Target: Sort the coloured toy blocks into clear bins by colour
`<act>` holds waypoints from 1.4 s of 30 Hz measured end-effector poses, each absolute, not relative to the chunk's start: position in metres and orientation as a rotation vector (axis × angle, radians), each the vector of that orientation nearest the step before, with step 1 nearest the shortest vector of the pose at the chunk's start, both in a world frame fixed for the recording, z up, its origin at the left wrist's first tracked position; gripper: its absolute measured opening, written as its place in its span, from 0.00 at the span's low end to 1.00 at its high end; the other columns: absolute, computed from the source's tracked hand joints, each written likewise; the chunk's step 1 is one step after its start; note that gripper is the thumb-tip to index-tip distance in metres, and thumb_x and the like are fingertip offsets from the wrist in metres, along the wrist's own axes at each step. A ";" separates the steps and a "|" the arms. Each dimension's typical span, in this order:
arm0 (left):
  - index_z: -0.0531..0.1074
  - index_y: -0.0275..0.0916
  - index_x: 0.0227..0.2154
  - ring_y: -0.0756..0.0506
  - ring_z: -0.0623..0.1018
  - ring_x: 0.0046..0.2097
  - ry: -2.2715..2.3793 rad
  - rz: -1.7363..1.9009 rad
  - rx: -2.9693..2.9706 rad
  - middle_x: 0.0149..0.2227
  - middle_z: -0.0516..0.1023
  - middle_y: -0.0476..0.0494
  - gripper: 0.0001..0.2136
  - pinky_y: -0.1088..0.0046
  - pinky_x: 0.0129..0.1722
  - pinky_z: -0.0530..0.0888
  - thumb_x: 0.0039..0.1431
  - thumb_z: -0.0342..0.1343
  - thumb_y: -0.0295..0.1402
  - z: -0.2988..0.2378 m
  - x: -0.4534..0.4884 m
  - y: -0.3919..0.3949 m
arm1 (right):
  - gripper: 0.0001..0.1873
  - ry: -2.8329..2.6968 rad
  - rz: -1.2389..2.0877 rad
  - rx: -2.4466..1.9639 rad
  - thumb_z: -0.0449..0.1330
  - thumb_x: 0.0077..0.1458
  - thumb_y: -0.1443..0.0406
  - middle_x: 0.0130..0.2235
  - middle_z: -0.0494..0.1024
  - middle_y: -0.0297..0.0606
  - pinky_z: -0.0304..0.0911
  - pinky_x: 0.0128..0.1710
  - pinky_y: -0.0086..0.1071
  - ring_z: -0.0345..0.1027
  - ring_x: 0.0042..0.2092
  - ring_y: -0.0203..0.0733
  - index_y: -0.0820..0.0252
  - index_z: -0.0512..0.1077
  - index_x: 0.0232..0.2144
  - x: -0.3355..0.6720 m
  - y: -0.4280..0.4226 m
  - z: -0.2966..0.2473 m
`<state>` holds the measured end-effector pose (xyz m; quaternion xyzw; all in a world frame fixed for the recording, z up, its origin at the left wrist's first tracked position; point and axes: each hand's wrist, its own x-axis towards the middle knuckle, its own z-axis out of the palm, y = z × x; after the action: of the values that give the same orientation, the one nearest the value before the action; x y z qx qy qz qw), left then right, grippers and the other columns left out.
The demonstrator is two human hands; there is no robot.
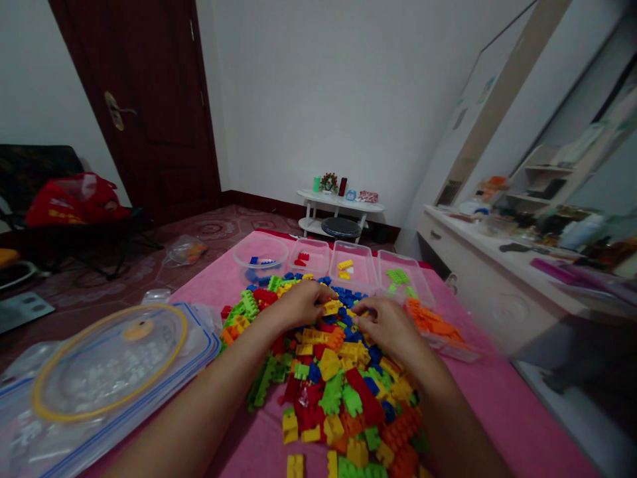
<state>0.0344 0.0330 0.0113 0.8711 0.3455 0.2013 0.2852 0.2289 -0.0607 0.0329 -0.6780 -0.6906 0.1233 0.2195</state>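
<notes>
A big heap of plastic building bricks [333, 385] in red, yellow, green, blue and orange lies on a pink cloth [497, 405]. My left hand [298, 302] rests on the far part of the heap, its fingers pinched on a yellow brick [332, 307]. My right hand [391, 325] is beside it, fingers curled down among blue and yellow bricks; what they hold, if anything, is hidden. Beyond the heap stand clear containers: a round bowl [261, 255] with blue bricks, then tubs with red bricks [309, 255], yellow bricks [352, 265] and green bricks [403, 275].
Clear lids and a yellow-rimmed round lid [107, 362] lie at the left on the cloth. Orange bricks [435, 325] sit in a tub at the right. A white dresser [497, 265] runs along the right. A low white table [341, 206] stands at the far wall by a dark door [149, 106].
</notes>
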 end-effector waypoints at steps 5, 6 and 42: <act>0.78 0.36 0.40 0.47 0.76 0.34 0.885 0.600 2.358 0.32 0.80 0.46 0.15 0.75 0.35 0.70 0.48 0.52 0.26 0.020 0.033 0.033 | 0.12 -2.113 0.457 -2.013 0.64 0.41 0.61 0.33 0.79 0.33 0.58 0.31 0.29 0.72 0.35 0.42 0.52 0.78 0.33 0.226 -0.077 0.044; 0.77 0.35 0.40 0.48 0.75 0.31 0.877 0.603 2.299 0.29 0.78 0.48 0.16 0.76 0.32 0.69 0.48 0.52 0.26 0.021 0.033 0.033 | 0.15 -2.150 0.458 -2.041 0.66 0.39 0.61 0.34 0.79 0.33 0.58 0.31 0.29 0.72 0.36 0.43 0.51 0.78 0.34 0.224 -0.078 0.043; 0.74 0.36 0.46 0.46 0.77 0.40 0.756 0.631 1.518 0.41 0.79 0.42 0.18 0.72 0.38 0.72 0.51 0.55 0.33 0.015 0.048 0.019 | 0.13 -1.039 0.913 -1.474 0.67 0.37 0.66 0.25 0.75 0.33 0.66 0.23 0.23 0.71 0.27 0.35 0.61 0.71 0.29 0.236 -0.011 0.013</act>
<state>0.0482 0.0192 0.0155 0.6595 0.3284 0.2743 0.6180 0.2359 -0.0106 0.0128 -0.6179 -0.4354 0.3828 0.5311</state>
